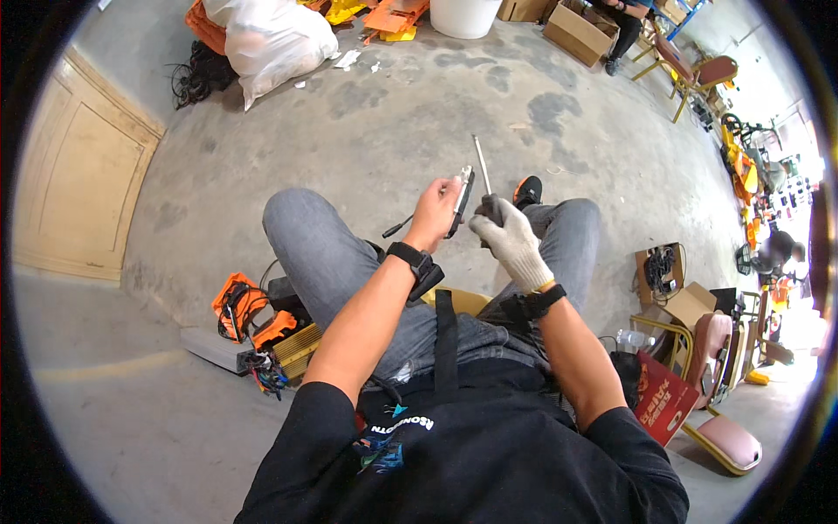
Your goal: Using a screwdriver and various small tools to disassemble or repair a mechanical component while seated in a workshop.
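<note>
My bare left hand is closed around a slim black-and-silver device, held upright above the floor between my knees. Below that hand, a short black cable end sticks out to the left; I cannot tell whether it joins the device. In a pale work glove with dark fingertips, my right hand grips a screwdriver. Its metal shaft points up and away from me, and the glove hides its handle. The screwdriver is just right of the device, apart from it.
Orange parts, wires and a gold finned box lie by my left leg. To the right stand a carton of cables, a red box and chairs. Far off are a white sack, a white bucket and another person.
</note>
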### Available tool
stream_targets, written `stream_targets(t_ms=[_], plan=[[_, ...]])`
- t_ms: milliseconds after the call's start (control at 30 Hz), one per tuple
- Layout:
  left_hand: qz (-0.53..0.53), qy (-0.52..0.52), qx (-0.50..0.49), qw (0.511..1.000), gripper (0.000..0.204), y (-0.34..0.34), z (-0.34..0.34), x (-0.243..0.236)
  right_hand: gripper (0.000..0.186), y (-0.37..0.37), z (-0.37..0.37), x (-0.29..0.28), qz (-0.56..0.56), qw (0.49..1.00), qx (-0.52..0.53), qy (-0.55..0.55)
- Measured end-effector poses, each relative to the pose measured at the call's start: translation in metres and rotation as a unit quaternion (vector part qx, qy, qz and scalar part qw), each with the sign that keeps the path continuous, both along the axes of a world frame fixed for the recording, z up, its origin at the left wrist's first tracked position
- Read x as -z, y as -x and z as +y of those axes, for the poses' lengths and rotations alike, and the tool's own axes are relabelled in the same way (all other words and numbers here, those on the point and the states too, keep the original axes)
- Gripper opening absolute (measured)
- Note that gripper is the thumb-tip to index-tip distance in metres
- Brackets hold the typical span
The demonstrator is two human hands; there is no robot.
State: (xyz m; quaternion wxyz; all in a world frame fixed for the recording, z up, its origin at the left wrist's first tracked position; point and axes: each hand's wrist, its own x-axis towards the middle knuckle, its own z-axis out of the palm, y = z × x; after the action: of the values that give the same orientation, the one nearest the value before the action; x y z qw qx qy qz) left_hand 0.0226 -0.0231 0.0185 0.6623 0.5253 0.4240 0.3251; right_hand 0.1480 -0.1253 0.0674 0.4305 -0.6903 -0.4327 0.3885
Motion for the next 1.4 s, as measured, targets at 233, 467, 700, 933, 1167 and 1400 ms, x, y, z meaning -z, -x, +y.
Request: stream_targets(t_ms=[233,467,700,933,1167,1400], plan=[[-0.059,0.108,0.003,0.992,0.048,0.010,0.010,-0.005,0.042,-0.022,-0.024,-0.029,0.158,0.987,0.007,0.038],[-0.063,0.116,-0.011,0.991,0.050,0.013,0.013,-0.004,0.046,-0.035,-0.040,-0.040,0.145,0.989,-0.004,0.013],[-0.056,0.096,-0.020,0.994,0.050,0.012,0.013,-0.002,0.039,-0.063,-0.057,-0.010,0.336,0.941,0.035,-0.025],[-0.057,0.102,-0.018,0.993,0.049,0.014,0.013,-0.003,0.030,-0.069,-0.066,0.013,0.373,0.921,0.090,-0.064],[-0.057,0.098,-0.026,0.993,0.047,0.014,0.015,0.000,0.026,-0.071,-0.065,0.016,0.388,0.915,0.093,-0.062],[-0.051,0.100,-0.024,0.993,0.046,0.013,0.015,-0.003,0.028,-0.075,-0.065,0.022,0.385,0.917,0.080,-0.060]])
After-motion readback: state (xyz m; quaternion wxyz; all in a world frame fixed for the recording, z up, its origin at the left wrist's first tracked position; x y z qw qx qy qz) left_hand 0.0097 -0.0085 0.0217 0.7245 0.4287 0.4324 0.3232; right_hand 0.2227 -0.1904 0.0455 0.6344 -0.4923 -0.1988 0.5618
